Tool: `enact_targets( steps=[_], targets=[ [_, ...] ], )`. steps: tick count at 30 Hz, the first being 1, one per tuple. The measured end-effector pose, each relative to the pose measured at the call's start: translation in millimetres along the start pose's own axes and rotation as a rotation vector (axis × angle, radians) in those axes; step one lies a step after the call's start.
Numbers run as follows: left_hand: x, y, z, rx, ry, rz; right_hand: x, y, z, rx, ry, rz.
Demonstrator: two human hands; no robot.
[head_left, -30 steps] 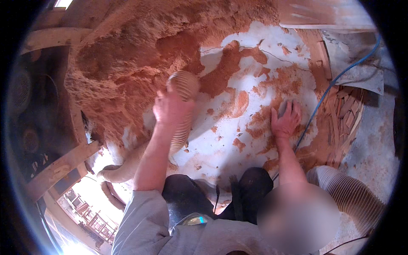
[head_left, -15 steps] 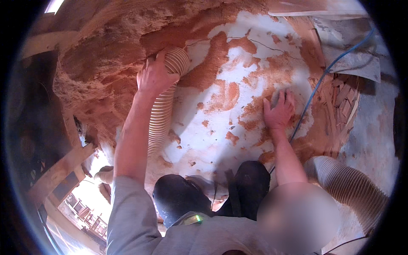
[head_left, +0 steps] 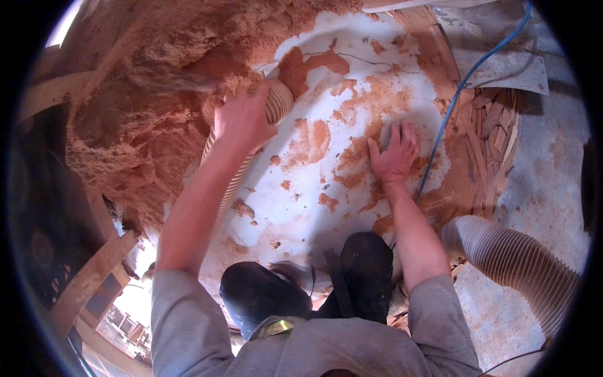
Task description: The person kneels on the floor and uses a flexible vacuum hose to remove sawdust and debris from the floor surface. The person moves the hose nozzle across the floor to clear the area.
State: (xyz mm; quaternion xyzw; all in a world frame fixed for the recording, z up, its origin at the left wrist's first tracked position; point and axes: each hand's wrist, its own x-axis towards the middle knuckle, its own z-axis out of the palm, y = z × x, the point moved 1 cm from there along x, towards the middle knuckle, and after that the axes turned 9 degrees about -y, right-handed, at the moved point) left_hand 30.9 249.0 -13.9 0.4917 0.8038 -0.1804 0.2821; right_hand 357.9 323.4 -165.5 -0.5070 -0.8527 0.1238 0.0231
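My left hand (head_left: pixel 242 122) is wrapped around a ribbed, pale flexible hose (head_left: pixel 280 100) near its end, close to the edge of a heap of reddish-brown sawdust (head_left: pixel 144 119). Behind my forearm the hose runs back down toward my knees. My right hand (head_left: pixel 396 152) rests on the pale floor (head_left: pixel 292 207) with its fingers stretched out. A small grey patch shows beside its thumb and fingertips; I cannot tell whether it is shadow or an object. Thin patches of sawdust lie between my two hands.
A blue cable (head_left: pixel 461 81) runs past my right hand. Wood offcuts (head_left: pixel 496 129) are piled at the right. A wide ribbed hose (head_left: pixel 512 257) curves beside my right arm. Wooden framing (head_left: pixel 91 276) stands at the left. A crack crosses the floor ahead.
My left hand and the hose end have shifted slightly right in the view, and the hose leans more. My right hand appears a little farther left, still on the floor.
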Motion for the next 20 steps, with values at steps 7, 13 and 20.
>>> enact_targets(
  steps=[7, 13, 20],
  targets=[
    [5, 13, -9, 0.001, -0.063, -0.117, 1, 3, 7, -0.016, -0.005, 0.011],
    [-25, -28, 8, -0.244, -0.079, -0.488, -1, 0, 3, -0.006, 0.02, 0.009],
    [3, -75, 14, -0.269, -0.017, -0.566, 2, 2, 5, 0.013, 0.03, -0.022]
  ],
)
